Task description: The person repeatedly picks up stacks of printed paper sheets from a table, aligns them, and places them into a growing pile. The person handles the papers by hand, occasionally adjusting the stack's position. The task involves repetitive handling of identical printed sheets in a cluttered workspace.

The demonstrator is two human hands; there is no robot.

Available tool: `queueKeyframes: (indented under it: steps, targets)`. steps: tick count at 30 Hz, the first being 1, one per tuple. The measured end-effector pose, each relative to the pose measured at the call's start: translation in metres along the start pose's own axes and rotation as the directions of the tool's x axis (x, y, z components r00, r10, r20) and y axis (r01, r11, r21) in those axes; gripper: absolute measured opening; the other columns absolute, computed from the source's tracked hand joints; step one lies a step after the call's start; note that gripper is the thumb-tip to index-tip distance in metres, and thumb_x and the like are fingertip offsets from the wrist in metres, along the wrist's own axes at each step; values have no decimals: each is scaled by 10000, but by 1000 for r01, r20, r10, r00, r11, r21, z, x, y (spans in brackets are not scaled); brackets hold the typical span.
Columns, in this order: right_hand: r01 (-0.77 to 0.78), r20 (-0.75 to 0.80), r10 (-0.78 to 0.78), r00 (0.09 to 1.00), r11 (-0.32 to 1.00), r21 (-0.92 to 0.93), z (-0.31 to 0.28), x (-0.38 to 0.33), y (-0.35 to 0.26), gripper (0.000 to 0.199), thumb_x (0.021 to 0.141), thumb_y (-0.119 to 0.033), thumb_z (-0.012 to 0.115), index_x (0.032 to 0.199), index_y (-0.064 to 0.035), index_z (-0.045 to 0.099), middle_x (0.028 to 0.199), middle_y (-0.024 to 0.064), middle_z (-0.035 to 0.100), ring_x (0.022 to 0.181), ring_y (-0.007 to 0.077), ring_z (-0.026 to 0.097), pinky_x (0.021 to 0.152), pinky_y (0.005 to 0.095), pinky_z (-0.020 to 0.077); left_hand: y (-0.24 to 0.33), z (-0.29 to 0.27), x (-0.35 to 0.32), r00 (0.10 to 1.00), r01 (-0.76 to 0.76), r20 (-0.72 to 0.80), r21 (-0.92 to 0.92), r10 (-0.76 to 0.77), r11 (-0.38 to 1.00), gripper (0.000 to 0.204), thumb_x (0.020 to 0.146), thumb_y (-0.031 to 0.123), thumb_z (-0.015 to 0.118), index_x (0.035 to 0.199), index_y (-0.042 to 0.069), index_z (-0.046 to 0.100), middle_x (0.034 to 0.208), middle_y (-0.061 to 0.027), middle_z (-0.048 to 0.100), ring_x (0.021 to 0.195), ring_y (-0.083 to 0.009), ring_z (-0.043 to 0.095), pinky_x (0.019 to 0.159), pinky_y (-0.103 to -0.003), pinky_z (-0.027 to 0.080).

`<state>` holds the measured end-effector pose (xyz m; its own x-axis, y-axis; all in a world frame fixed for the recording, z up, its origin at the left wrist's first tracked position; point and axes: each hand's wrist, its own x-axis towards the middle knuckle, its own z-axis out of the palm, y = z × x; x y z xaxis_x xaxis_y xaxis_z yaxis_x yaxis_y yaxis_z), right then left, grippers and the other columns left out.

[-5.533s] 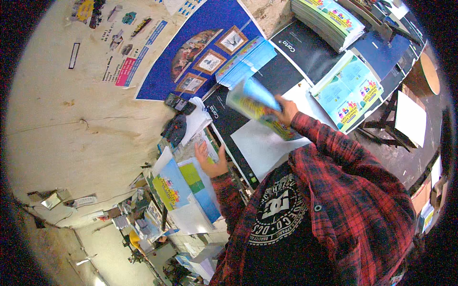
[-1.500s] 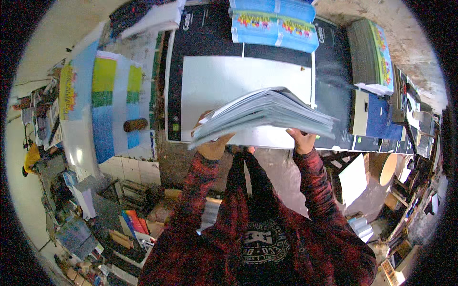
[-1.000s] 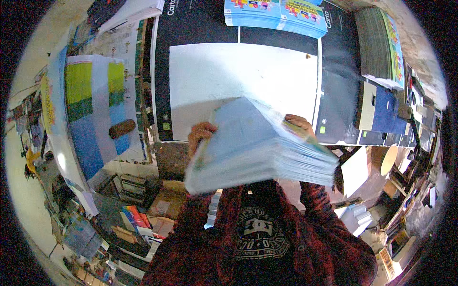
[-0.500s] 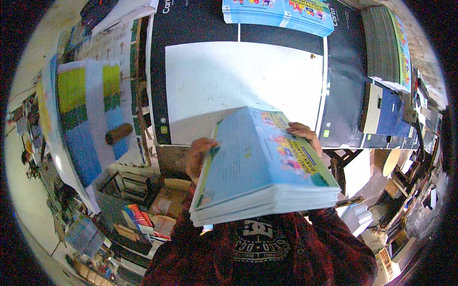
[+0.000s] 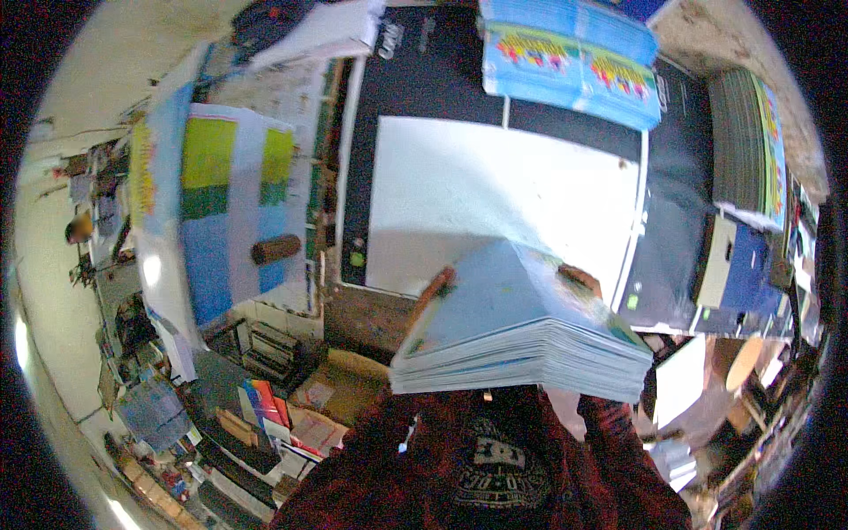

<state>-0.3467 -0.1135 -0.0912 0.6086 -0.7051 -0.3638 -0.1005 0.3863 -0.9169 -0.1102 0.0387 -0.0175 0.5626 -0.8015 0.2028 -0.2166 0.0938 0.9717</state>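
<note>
My left grip (image 5: pixel 432 292) and right grip (image 5: pixel 581 281) clasp a tent-bent paper stack (image 5: pixel 521 349), its sides finely layered, by the near edge of the table (image 5: pixel 673 256)

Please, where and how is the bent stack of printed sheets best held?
The stack of printed sheets is probably best gripped at its two side edges, from left and right together: it bends along a middle ridge, its halves slope down to these edges, and its layered near edge could fan apart. The left hand and right hand hold it at these sides.
</note>
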Motion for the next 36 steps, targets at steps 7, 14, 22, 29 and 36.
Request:
queueKeyframes:
  steps: [7,14,22,29,36]
  targets:
    - [216,-182,-424,887,730,-649,42,-15,-82,246,756,-53,702,953,36,586,961,128,637,881,204,601,792,331,470,60,38,22,926,316,-281,209,-253,925,367,909,279,540,1080,-43,582,987,-163,651,885,-231,629,772,-309,493]
    - [-90,-214,-203,955,491,-867,73,-8,-122,438,777,-53,587,1168,90,451,988,272,597,862,397,608,730,433,497,-32,100,9,690,646,-94,-367,-718,669,575,863,495,545,1113,-21,578,1093,-120,624,1034,-243,573,884,-346,427]
    - [78,79,-135,988,-17,-997,140,-22,-33,987,729,-317,667,1387,107,66,1465,280,24,1368,412,53,1085,500,161,-122,72,-11,709,701,297,-397,-639,593,568,741,413,718,1130,15,603,1109,-127,623,1013,-218,592,888,-338,451]
    - [283,89,-409,908,443,-850,67,78,-153,489,904,-276,501,1269,38,416,1247,257,481,1159,314,487,959,379,390,-95,53,6,792,611,84,-109,-605,784,571,699,481,723,1055,41,650,1006,-133,663,942,-247,632,845,-353,481]
    - [294,190,-432,882,188,-937,127,120,-76,472,962,-344,298,1398,-167,330,1468,112,254,1350,299,240,1092,436,191,-154,71,-16,738,660,95,-311,-668,684,632,662,465,764,1080,12,624,1011,-143,658,927,-238,631,832,-343,490]
